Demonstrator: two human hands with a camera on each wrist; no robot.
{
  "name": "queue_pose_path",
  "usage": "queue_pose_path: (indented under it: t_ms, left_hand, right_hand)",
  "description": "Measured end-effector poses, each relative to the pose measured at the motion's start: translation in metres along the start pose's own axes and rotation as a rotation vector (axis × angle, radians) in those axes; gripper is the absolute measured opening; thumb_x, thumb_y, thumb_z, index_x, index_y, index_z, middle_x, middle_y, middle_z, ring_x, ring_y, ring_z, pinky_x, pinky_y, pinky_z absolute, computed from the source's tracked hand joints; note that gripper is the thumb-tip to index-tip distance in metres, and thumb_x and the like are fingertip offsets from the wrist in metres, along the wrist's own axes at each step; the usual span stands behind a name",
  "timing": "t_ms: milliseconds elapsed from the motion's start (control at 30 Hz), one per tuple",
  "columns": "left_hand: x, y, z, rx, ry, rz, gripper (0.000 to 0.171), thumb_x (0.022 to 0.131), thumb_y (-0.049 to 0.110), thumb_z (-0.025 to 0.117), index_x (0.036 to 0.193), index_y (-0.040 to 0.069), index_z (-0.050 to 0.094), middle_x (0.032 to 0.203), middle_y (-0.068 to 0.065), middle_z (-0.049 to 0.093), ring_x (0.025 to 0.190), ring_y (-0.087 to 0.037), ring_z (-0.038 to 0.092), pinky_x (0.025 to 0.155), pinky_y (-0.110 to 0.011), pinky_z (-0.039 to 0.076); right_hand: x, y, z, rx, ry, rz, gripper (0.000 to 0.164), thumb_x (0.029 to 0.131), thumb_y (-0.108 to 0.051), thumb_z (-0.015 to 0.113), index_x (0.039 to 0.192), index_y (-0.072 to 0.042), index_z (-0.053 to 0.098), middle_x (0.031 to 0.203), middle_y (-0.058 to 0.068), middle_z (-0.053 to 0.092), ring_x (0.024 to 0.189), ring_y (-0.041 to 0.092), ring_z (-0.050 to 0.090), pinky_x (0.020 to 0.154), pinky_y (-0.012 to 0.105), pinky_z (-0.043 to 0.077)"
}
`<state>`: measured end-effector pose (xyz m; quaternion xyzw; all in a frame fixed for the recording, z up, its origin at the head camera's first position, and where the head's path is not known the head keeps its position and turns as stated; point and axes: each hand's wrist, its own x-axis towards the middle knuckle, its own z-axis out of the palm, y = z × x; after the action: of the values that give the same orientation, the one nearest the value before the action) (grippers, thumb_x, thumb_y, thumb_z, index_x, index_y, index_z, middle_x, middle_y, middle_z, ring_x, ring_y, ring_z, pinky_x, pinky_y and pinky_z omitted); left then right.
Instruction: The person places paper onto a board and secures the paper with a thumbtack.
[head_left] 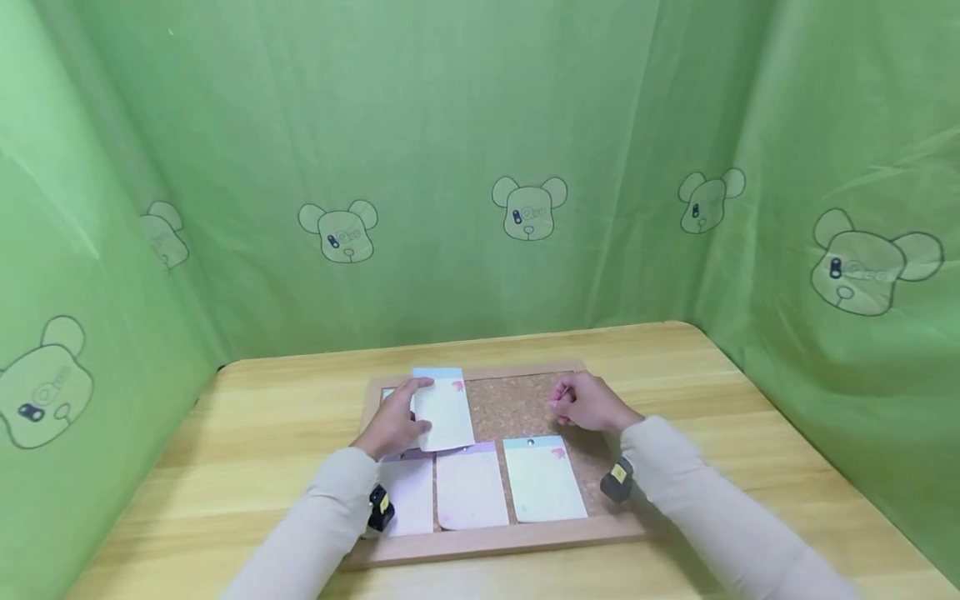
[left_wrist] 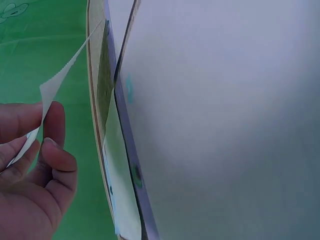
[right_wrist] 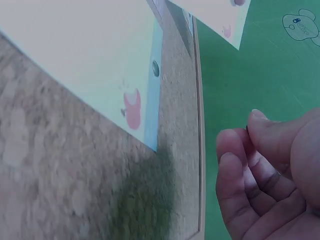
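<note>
My left hand pinches a paper note sheet with a blue top strip, holding it above the upper left of a wood-framed corkboard. In the left wrist view this sheet appears edge-on between thumb and fingers. Over the board's right side, my right hand has thumb and index together on a tiny dark thumbtack, mostly hidden by the fingertips. Below lies a blue-topped note, fixed by a silver thumbtack. Beside it is a purple-topped note.
Another purple-topped note lies at the board's lower left, partly behind the left wrist. One more sheet shows under the left hand. The board rests on a wooden table, with green curtains behind and at both sides.
</note>
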<state>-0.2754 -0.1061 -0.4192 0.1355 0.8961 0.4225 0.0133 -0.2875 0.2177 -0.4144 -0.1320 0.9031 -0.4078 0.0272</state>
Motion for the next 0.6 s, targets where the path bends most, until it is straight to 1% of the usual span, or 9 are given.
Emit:
queue_pose_path:
  t_ms: [100, 167, 267, 333, 433, 500, 600]
  left_hand:
    - [0.004, 0.000, 0.007, 0.017, -0.010, 0.013, 0.072, 0.079, -0.010, 0.069, 0.144, 0.005, 0.042, 0.146, -0.019, 0.040, 0.088, -0.025, 0.059, 0.085, -0.040, 0.053]
    - [0.007, 0.000, 0.011, 0.035, -0.008, 0.028, 0.072, 0.078, -0.009, 0.070, 0.143, 0.004, 0.042, 0.146, -0.020, 0.040, 0.100, -0.031, 0.059, 0.094, -0.044, 0.049]
    - [0.013, 0.002, 0.016, 0.038, -0.008, 0.045, 0.071, 0.077, -0.011, 0.069, 0.142, 0.002, 0.043, 0.146, -0.020, 0.041, 0.118, -0.039, 0.051, 0.104, -0.049, 0.041]
    - [0.017, 0.003, 0.019, 0.044, -0.009, 0.061, 0.071, 0.076, -0.012, 0.069, 0.141, 0.000, 0.044, 0.145, -0.022, 0.042, 0.128, -0.040, 0.043, 0.107, -0.050, 0.036]
    - [0.023, 0.005, 0.023, 0.075, -0.019, 0.079, 0.071, 0.074, -0.015, 0.068, 0.139, -0.002, 0.044, 0.144, -0.023, 0.041, 0.132, -0.041, 0.039, 0.110, -0.050, 0.032]
    - [0.026, 0.005, 0.027, 0.115, -0.027, 0.079, 0.072, 0.073, -0.016, 0.068, 0.139, -0.002, 0.044, 0.144, -0.023, 0.042, 0.131, -0.040, 0.040, 0.110, -0.049, 0.033]
    - [0.031, 0.005, 0.033, 0.183, -0.039, 0.062, 0.074, 0.072, -0.015, 0.070, 0.140, 0.000, 0.044, 0.143, -0.021, 0.043, 0.129, -0.038, 0.043, 0.109, -0.047, 0.035]
  right_hand:
    - [0.002, 0.002, 0.007, 0.019, 0.008, 0.017, 0.009, 0.089, 0.002, 0.065, 0.082, -0.002, 0.061, 0.068, 0.008, 0.062, 0.062, 0.021, 0.061, 0.054, 0.027, 0.051]
    - [0.005, 0.002, 0.012, 0.026, 0.008, 0.008, 0.008, 0.089, 0.003, 0.065, 0.083, -0.001, 0.062, 0.069, 0.008, 0.062, 0.062, 0.020, 0.061, 0.054, 0.027, 0.051]
    - [0.008, 0.000, 0.018, 0.033, 0.003, -0.016, 0.007, 0.089, 0.003, 0.065, 0.083, 0.001, 0.063, 0.069, 0.009, 0.063, 0.062, 0.019, 0.061, 0.056, 0.029, 0.054]
    - [0.010, -0.001, 0.022, 0.042, -0.005, -0.022, 0.005, 0.089, 0.003, 0.065, 0.084, 0.002, 0.064, 0.070, 0.009, 0.063, 0.062, 0.018, 0.062, 0.057, 0.030, 0.055]
    - [0.014, -0.004, 0.027, 0.048, -0.011, -0.016, 0.005, 0.089, 0.003, 0.065, 0.085, 0.002, 0.064, 0.069, 0.008, 0.062, 0.062, 0.018, 0.062, 0.058, 0.029, 0.055]
    - [0.016, -0.006, 0.030, 0.043, -0.005, -0.007, 0.004, 0.089, 0.002, 0.066, 0.085, 0.002, 0.064, 0.069, 0.006, 0.062, 0.062, 0.018, 0.062, 0.057, 0.028, 0.054]
    - [0.018, -0.007, 0.035, 0.033, 0.001, 0.008, 0.004, 0.089, 0.001, 0.067, 0.085, 0.002, 0.064, 0.068, 0.005, 0.062, 0.061, 0.017, 0.061, 0.057, 0.028, 0.053]
